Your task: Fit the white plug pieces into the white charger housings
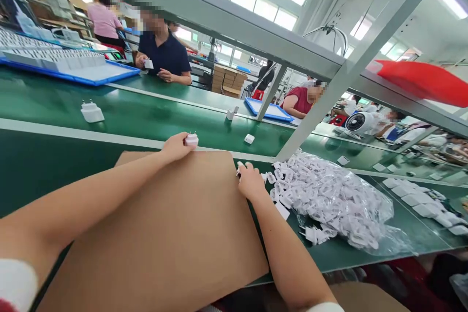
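My left hand (176,146) reaches to the far edge of a brown cardboard sheet (171,234) and is closed on a small white charger plug (191,140), its prongs pointing up. My right hand (250,180) rests at the cardboard's right edge, fingers curled on a small white part that I cannot name. Just right of it lies a clear plastic bag heaped with white plugs (336,200), with a few loose ones (314,235) spilled at its near side.
A green conveyor belt (146,117) runs across, carrying a white charger (91,112) and small white pieces (249,138). Blue trays (87,74) sit on the far side. Several people work opposite. A slanted metal post (329,92) rises by the bag. White boxes (424,200) lie far right.
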{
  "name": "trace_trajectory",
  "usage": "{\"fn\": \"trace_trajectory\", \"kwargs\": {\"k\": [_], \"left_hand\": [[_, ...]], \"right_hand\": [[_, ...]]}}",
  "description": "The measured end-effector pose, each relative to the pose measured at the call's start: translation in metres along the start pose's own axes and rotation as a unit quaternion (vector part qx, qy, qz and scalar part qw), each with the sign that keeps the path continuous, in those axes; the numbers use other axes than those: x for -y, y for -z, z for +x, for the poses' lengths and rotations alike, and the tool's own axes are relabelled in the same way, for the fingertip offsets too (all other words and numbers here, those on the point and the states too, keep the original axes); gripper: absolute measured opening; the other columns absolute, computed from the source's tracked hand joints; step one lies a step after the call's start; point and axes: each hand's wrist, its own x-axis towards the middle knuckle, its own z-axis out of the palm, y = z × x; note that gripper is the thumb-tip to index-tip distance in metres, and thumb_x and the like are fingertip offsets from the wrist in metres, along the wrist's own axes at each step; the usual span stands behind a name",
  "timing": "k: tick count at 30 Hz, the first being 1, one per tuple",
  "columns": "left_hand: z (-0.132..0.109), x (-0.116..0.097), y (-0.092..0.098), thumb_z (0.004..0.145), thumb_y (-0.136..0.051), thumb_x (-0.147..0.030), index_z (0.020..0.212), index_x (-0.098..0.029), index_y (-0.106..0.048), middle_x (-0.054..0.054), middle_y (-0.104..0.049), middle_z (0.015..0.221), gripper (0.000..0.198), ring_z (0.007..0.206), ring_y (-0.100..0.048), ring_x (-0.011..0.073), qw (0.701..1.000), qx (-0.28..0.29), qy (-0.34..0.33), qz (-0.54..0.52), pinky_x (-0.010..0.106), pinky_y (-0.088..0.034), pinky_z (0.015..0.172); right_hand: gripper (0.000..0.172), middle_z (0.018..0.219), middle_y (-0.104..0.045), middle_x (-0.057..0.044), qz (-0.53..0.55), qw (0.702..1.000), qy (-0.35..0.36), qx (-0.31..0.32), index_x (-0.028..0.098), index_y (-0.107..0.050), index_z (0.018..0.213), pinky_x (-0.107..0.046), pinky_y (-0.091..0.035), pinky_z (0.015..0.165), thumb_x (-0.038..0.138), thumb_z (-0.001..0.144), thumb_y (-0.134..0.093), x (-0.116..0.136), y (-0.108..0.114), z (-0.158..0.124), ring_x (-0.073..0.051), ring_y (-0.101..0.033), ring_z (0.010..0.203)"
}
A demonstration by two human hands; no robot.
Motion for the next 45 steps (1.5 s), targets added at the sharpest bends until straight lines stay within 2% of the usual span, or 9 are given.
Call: {"fn": "trace_trajectory", "kwargs": {"k": [5, 11, 14, 18, 27, 31, 35, 40, 45], "left_hand": [[0.047, 0.021, -0.002, 0.079, -0.067, -0.037, 0.119, -0.019, -0.065, 0.015, -0.072, 0.115, 0.044, 0.115, -0.063, 0.0404, 0.989, -0.091, 0.092, 0.069, 0.051, -0.043, 0.102], [0.05, 0.037, -0.021, 0.078, -0.069, -0.042, 0.139, -0.013, -0.054, 0.023, -0.056, 0.142, 0.069, 0.135, -0.046, 0.0432, 0.974, -0.156, 0.122, 0.113, 0.055, -0.033, 0.113], [0.041, 0.035, -0.026, 0.072, -0.076, -0.045, 0.152, -0.008, -0.038, 0.024, -0.035, 0.158, 0.096, 0.147, -0.028, 0.0425, 0.959, -0.252, 0.071, 0.113, 0.055, -0.023, 0.121], [0.03, 0.026, -0.026, 0.08, -0.069, -0.038, 0.148, -0.013, -0.045, 0.02, -0.038, 0.156, 0.076, 0.146, -0.031, 0.0383, 0.943, -0.307, -0.081, 0.099, 0.052, -0.024, 0.121], [0.039, 0.032, -0.028, 0.091, -0.051, -0.034, 0.111, -0.016, -0.071, 0.013, -0.069, 0.117, 0.034, 0.116, -0.058, 0.0294, 0.934, -0.17, -0.296, 0.105, 0.043, -0.043, 0.109], [0.045, 0.022, -0.033, 0.091, -0.049, -0.034, 0.105, -0.015, -0.074, 0.015, -0.071, 0.112, 0.034, 0.115, -0.059, 0.0324, 0.942, -0.147, -0.262, 0.152, 0.047, -0.044, 0.104], [0.065, -0.018, -0.047, 0.093, -0.047, -0.036, 0.119, -0.015, -0.072, 0.014, -0.067, 0.129, 0.041, 0.131, -0.05, 0.0342, 0.958, -0.048, -0.193, 0.208, 0.048, -0.036, 0.113], [0.114, -0.079, -0.094, 0.095, -0.047, -0.046, 0.135, -0.012, -0.064, 0.017, -0.062, 0.14, 0.055, 0.138, -0.046, 0.0361, 0.972, 0.041, -0.119, 0.196, 0.045, -0.038, 0.113], [0.149, -0.111, -0.145, 0.094, -0.049, -0.046, 0.142, 0.006, -0.051, 0.034, -0.042, 0.153, 0.072, 0.152, -0.024, 0.0446, 0.988, 0.044, -0.019, 0.149, 0.054, -0.021, 0.121]], "right_hand": [[0.045, 0.125, -0.06, -0.014, 0.1, 0.995, 0.013, -0.03, 0.018, -0.057, 0.127, -0.035, -0.049, 0.082, 0.005, 0.084, -0.056, -0.003, -0.007, 0.009, -0.027, -0.063, 0.106], [0.033, 0.108, -0.058, -0.005, 0.301, 0.943, 0.077, -0.118, 0.021, -0.055, 0.109, -0.033, -0.052, 0.075, 0.013, 0.079, -0.062, -0.001, -0.028, 0.014, -0.017, -0.062, 0.081], [0.03, 0.107, -0.057, -0.005, 0.373, 0.915, 0.115, -0.107, 0.023, -0.062, 0.11, -0.034, -0.055, 0.077, 0.016, 0.081, -0.062, 0.011, -0.041, 0.011, -0.017, -0.062, 0.082], [0.016, 0.101, -0.058, -0.005, 0.443, 0.881, 0.149, -0.075, 0.023, -0.072, 0.099, -0.032, -0.056, 0.076, 0.022, 0.084, -0.065, 0.033, -0.054, 0.005, -0.018, -0.063, 0.086], [0.016, 0.093, -0.061, -0.002, 0.427, 0.897, 0.096, -0.057, 0.023, -0.078, 0.092, -0.03, -0.051, 0.074, 0.021, 0.076, -0.077, 0.048, -0.055, 0.012, -0.016, -0.061, 0.082], [0.019, 0.089, -0.059, 0.0, 0.409, 0.902, 0.118, -0.076, 0.023, -0.077, 0.095, -0.028, -0.048, 0.072, 0.019, 0.076, -0.075, 0.047, -0.062, 0.019, -0.016, -0.058, 0.081], [0.011, 0.084, -0.057, 0.0, 0.356, 0.921, 0.136, -0.079, 0.023, -0.075, 0.088, -0.028, -0.044, 0.07, 0.019, 0.079, -0.072, 0.047, -0.065, 0.023, -0.017, -0.056, 0.085], [0.003, 0.085, -0.059, -0.002, 0.295, 0.94, 0.153, -0.08, 0.021, -0.071, 0.085, -0.03, -0.042, 0.072, 0.021, 0.083, -0.069, 0.046, -0.058, 0.025, -0.019, -0.054, 0.088], [0.005, 0.087, -0.058, -0.003, 0.215, 0.96, 0.163, -0.07, 0.02, -0.066, 0.079, -0.029, -0.04, 0.068, 0.023, 0.083, -0.068, 0.046, -0.051, 0.025, -0.019, -0.053, 0.086]]}}
